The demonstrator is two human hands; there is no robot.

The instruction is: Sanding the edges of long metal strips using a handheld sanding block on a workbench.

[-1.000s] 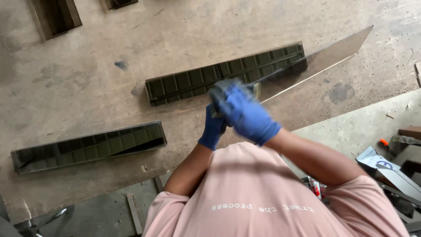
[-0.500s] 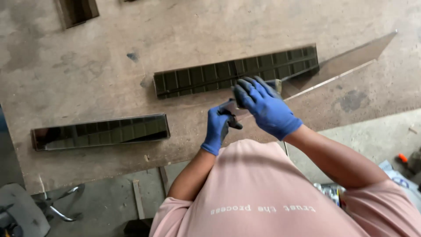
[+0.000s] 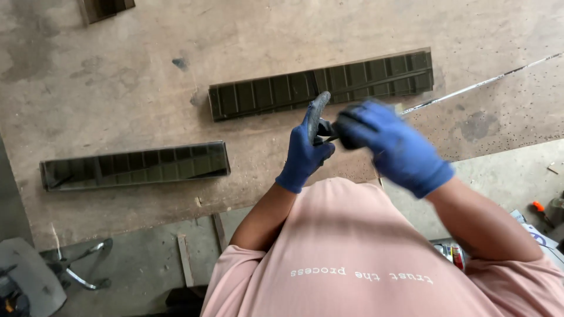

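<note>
**Two gloved hands, one small tool, two ribbed strips**

We look down on one table (image 3: 117, 76), a broad slab of worn brown board, stained, scratched and speckled at its right end. On it we count two long strips of dark olive, each rectangular, glossy and divided by cross ribs into a row of small cells: the far strip (image 3: 264, 91) lies above our hands, the near strip (image 3: 132, 166) lies well apart to the left. A corner of a third dark piece (image 3: 106, 7) shows at the top edge. One thin clear sheet (image 3: 487, 79) runs off to the right, seen edge-on as a pale line.

Both our hands wear blue gloves. The left hand (image 3: 304, 154) is curled tight round a small grey tool (image 3: 317, 113), narrow and curved, which stands up out of the fist just below the far strip. The right hand (image 3: 390, 144) is blurred; its fingers look bent in against the tool's side, but we cannot tell whether they grip it.

Against half a second ago, the tool stands more upright and the right hand sits lower and further right
</note>
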